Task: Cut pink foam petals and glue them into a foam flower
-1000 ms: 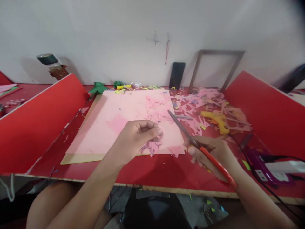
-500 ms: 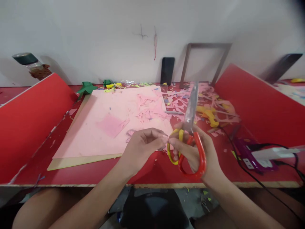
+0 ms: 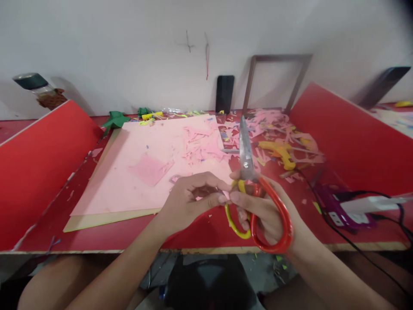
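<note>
1. I count one pair of scissors (image 3: 246, 165), two red panels (image 3: 38, 172), one yellow glue gun (image 3: 281, 153), one brown frame (image 3: 248, 86), one jar (image 3: 50, 99) and two dark slabs (image 3: 225, 94).
2. One pink sheet (image 3: 106, 185) overlies a yellowish sheet (image 3: 87, 221); the pink scraps (image 3: 206, 148) are too many to count.
3. My right hand (image 3: 270, 215) is wrapped round the scissors, above the table's near edge.
4. My left hand (image 3: 185, 200) brings thumb and forefinger close to my right thumb; I can't tell whether they pinch anything.
5. The scissors have grey metal blades, together and pointing away from me, a round pivot, one red handle loop and one yellow.
6. Any lettering on the purple block (image 3: 324, 200) is too blurred to read.
</note>
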Tool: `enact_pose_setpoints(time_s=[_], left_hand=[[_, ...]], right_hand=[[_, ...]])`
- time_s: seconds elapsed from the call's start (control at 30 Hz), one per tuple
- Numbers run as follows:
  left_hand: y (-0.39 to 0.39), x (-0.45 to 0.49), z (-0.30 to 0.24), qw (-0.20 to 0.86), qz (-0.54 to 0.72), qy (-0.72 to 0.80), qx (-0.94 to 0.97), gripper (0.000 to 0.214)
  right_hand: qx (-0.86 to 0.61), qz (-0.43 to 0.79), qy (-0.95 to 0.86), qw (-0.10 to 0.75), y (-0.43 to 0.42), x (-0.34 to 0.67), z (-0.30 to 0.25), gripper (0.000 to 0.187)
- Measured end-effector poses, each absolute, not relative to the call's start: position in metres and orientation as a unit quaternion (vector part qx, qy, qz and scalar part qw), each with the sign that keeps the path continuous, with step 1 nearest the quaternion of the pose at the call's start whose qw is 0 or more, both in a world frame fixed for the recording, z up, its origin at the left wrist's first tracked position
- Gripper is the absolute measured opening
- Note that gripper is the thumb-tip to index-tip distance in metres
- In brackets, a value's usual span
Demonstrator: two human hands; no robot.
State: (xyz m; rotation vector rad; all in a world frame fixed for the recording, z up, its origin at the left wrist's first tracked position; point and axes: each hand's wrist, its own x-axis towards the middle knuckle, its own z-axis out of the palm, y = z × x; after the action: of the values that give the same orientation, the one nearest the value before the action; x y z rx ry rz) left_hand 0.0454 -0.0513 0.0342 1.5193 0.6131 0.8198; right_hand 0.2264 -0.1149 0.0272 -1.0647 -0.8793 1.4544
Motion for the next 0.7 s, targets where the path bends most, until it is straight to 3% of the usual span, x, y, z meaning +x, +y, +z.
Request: enact_pose_setpoints(time_s=[0.2,0.4,0.7], left_hand=[[-0.051,0.045,0.035,0.609,0.340,0.283,0.658,0.010],[-0.055,0.050,0.043,0.664,0.427,0.376,0.486,0.024],[-0.060,0.041,0.055,0.710,0.442,0.391,0.385,0.025]], right_hand=[[-0.440,0.630,-0.374,0.519,-0.115,0.226,0.027,0.038],[-0.401,0.566,-0.450,0.563,-0.116,0.232,0.024,0.030],[-0.522,0.406,-0.590,0.463,-0.118,0.231,0.026,0.031]])
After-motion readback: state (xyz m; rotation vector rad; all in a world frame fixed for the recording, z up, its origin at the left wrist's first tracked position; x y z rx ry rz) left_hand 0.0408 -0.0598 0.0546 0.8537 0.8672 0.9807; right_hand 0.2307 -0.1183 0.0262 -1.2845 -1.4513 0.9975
